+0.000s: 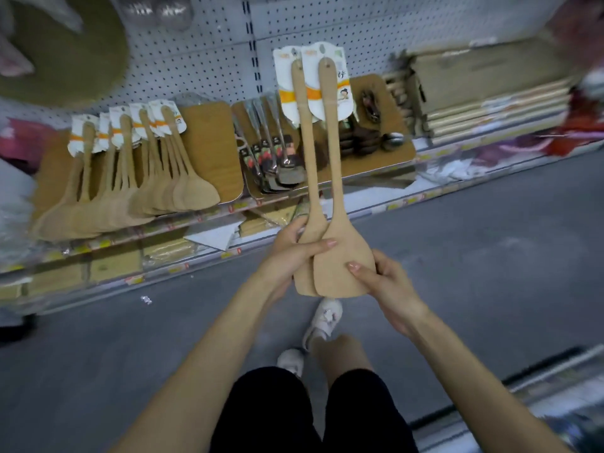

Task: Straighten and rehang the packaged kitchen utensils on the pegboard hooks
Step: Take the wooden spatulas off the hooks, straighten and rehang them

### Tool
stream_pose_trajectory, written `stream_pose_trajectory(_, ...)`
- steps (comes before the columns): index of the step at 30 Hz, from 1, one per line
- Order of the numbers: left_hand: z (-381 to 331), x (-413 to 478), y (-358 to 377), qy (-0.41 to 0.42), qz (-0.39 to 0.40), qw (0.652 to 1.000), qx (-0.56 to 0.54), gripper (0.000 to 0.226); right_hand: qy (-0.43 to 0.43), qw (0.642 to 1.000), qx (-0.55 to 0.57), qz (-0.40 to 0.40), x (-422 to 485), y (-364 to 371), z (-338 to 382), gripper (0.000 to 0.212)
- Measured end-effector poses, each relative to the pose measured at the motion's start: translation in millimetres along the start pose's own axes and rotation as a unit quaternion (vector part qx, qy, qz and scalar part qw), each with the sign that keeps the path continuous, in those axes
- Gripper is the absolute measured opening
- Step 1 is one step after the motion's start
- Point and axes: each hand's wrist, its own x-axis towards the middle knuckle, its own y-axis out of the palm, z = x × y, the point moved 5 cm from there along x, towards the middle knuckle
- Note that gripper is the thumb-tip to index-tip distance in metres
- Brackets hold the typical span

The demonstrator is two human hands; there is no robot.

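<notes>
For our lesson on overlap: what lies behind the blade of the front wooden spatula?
The second spatula's blade, its right part covered. The right hand's fingers behind are hidden; only its thumb shows in front.

Mid-frame, two wooden spatulas (340, 276) stand upright and overlapping, blades at 6 o'clock, handles and card labels (313, 93) toward 12. The left hand (291, 253) wraps their necks from 9 o'clock. The right hand (385, 282) pinches the front blade's edge from 3 o'clock. At 10 o'clock, more carded spatulas (130, 178) hang on the pegboard (202, 53). Metal turners (271, 158) sit near 12.
</notes>
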Motion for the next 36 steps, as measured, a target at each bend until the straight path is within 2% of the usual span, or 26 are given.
stream_pose_trajectory(3,-39,5,63,0.027,0.033,0.999,-0.001,0.041,-0.035,0.999,0.005,-0.014,-30,-49,32,0.034)
stream_pose_trajectory(8,-98,29,189,0.087,0.063,0.994,0.035,0.03,-0.09,0.995,0.031,-0.042,-52,-148,85,0.025)
stream_pose_trajectory(13,-132,64,316,0.16,0.059,0.983,0.074,0.03,-0.14,0.988,0.019,-0.063,-41,-265,132,0.015)
stream_pose_trajectory(17,-143,93,422,0.185,0.065,0.978,0.07,0.029,-0.182,0.978,0.006,-0.103,-41,-370,173,0.034)
stream_pose_trajectory(20,-143,104,484,0.18,0.078,0.979,0.061,0.03,-0.211,0.969,-0.011,-0.128,-44,-432,204,0.035)
stream_pose_trajectory(23,-145,111,533,0.188,0.087,0.977,0.051,0.031,-0.231,0.963,-0.014,-0.138,-41,-480,232,0.018)
stream_pose_trajectory(25,-150,117,556,0.194,0.074,0.977,0.044,0.032,-0.237,0.961,-0.009,-0.142,-35,-505,245,0.015)
stream_pose_trajectory(32,-168,157,607,0.192,0.054,0.98,0.004,0.02,-0.224,0.967,0.023,-0.123,5,-565,263,0.016)
stream_pose_trajectory(36,-185,194,639,0.189,0.067,0.98,-0.02,0.026,-0.207,0.974,0.045,-0.079,35,-603,271,0.026)
